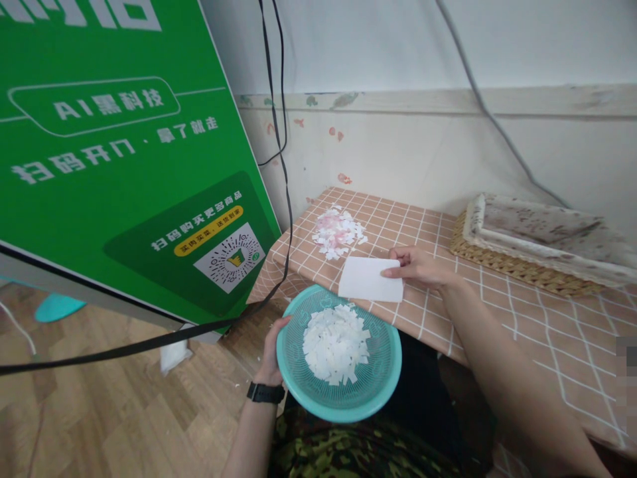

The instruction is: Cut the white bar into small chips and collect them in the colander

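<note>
My left hand (272, 350) grips the left rim of a turquoise plastic colander (383, 378), its fingers partly hidden behind the rim. A heap of small torn white paper pieces (336, 344) lies in the colander, which is held just off the table's front edge. Between thumb and fingers, my right hand (413, 265) pinches the right end of a white card (371, 279). The card's left part reaches over the table edge, above the colander's back rim. Behind the card, a pile of paper scraps (338, 229), white with a pink tint, rests on the tablecloth.
A brown checked cloth covers the table (497, 312). At the back right stands a cloth-lined wicker basket (527, 269). A big green cabinet (124, 219) fills the left side, with a black strap (199, 328) hanging across it. A white bag (174, 356) lies on the wooden floor.
</note>
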`<act>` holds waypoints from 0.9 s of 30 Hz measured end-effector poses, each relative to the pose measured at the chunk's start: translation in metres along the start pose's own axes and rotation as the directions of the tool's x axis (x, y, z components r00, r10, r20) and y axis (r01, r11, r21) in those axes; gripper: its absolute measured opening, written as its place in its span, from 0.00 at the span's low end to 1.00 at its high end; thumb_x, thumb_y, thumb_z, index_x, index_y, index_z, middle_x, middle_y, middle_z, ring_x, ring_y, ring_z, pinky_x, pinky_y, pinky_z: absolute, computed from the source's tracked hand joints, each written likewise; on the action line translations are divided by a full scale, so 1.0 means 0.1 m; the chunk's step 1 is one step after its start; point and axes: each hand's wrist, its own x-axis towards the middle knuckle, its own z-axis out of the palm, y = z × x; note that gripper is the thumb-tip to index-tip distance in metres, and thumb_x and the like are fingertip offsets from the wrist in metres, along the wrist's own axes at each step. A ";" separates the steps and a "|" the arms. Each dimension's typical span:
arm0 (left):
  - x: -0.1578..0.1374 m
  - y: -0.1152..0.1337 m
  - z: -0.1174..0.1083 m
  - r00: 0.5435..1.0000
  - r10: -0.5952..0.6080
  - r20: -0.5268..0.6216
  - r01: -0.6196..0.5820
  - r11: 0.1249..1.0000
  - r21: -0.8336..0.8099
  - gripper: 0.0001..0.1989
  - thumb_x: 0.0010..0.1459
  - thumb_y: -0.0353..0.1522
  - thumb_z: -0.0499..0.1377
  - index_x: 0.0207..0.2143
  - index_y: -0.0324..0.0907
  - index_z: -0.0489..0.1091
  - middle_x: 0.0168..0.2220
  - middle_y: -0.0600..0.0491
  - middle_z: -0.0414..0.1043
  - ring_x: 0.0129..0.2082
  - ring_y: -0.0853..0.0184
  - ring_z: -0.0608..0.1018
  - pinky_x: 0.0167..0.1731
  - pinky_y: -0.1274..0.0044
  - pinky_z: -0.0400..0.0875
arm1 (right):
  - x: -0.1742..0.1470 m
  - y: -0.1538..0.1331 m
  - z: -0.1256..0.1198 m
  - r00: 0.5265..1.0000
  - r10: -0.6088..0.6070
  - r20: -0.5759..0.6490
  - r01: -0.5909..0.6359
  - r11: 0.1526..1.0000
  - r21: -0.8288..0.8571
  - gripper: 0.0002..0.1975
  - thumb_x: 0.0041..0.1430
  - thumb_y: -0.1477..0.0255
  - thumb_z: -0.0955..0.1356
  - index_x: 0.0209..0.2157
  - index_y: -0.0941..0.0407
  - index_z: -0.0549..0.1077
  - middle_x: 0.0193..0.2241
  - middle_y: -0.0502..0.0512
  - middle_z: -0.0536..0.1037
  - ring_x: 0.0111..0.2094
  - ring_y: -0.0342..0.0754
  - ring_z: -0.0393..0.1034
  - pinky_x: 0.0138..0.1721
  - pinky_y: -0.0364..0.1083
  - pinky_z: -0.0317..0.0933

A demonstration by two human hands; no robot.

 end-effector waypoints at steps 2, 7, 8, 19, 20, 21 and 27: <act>0.00 0.00 -0.01 1.000 0.008 0.005 -0.008 1.000 0.001 0.07 0.49 0.32 0.60 0.29 0.35 0.72 0.24 0.49 0.77 0.27 0.62 0.78 0.30 0.73 0.73 | 0.00 0.01 -0.06 0.992 -0.021 -0.126 0.029 0.998 0.058 0.19 0.38 0.67 0.75 0.22 0.56 0.61 0.19 0.45 0.68 0.20 0.39 0.63 0.20 0.40 0.54; 0.00 0.00 0.00 1.000 0.024 0.013 -0.024 1.000 0.001 0.07 0.49 0.32 0.60 0.29 0.35 0.72 0.24 0.50 0.77 0.28 0.62 0.79 0.31 0.74 0.73 | -0.02 0.03 -0.28 0.923 -0.033 -0.384 0.071 0.994 0.087 0.21 0.34 0.66 0.76 0.23 0.56 0.61 0.21 0.46 0.69 0.21 0.41 0.64 0.20 0.41 0.56; 0.00 0.00 0.00 1.000 0.023 0.014 -0.023 1.000 0.001 0.07 0.50 0.32 0.60 0.29 0.35 0.72 0.24 0.50 0.77 0.28 0.62 0.79 0.31 0.74 0.73 | -0.02 0.04 -0.30 0.923 -0.031 -0.385 0.064 0.995 0.075 0.21 0.34 0.66 0.76 0.23 0.56 0.61 0.20 0.46 0.69 0.20 0.40 0.64 0.19 0.41 0.55; 0.03 -0.01 -0.01 1.000 0.000 0.008 0.000 1.000 -0.003 0.08 0.50 0.32 0.59 0.30 0.34 0.72 0.25 0.49 0.77 0.27 0.62 0.79 0.30 0.74 0.73 | -0.03 0.05 -0.25 0.975 -0.018 -0.223 0.038 0.996 0.085 0.20 0.35 0.67 0.76 0.22 0.57 0.61 0.18 0.46 0.68 0.19 0.39 0.62 0.18 0.40 0.52; 0.03 -0.01 -0.01 1.000 0.000 0.002 0.000 1.000 -0.003 0.08 0.50 0.32 0.59 0.30 0.34 0.72 0.25 0.49 0.77 0.27 0.62 0.79 0.30 0.74 0.73 | -0.03 0.05 -0.24 0.975 -0.024 -0.222 0.044 0.995 0.086 0.20 0.35 0.67 0.76 0.22 0.57 0.61 0.18 0.45 0.68 0.19 0.39 0.62 0.18 0.40 0.52; 0.03 0.00 -0.01 1.000 0.000 0.002 0.000 1.000 -0.004 0.08 0.50 0.32 0.59 0.30 0.34 0.72 0.25 0.49 0.77 0.27 0.62 0.79 0.30 0.74 0.73 | -0.03 0.05 -0.24 0.977 -0.021 -0.210 0.040 0.996 0.085 0.20 0.35 0.67 0.76 0.21 0.57 0.61 0.18 0.46 0.68 0.19 0.39 0.63 0.19 0.40 0.53; 0.03 0.00 -0.01 1.000 0.004 0.018 -0.004 1.000 -0.006 0.07 0.50 0.32 0.59 0.29 0.35 0.72 0.24 0.50 0.77 0.26 0.63 0.78 0.30 0.75 0.73 | -0.01 0.05 -0.15 0.996 -0.007 -0.089 0.007 1.000 -0.004 0.18 0.39 0.67 0.75 0.22 0.57 0.62 0.20 0.47 0.70 0.21 0.40 0.65 0.20 0.41 0.55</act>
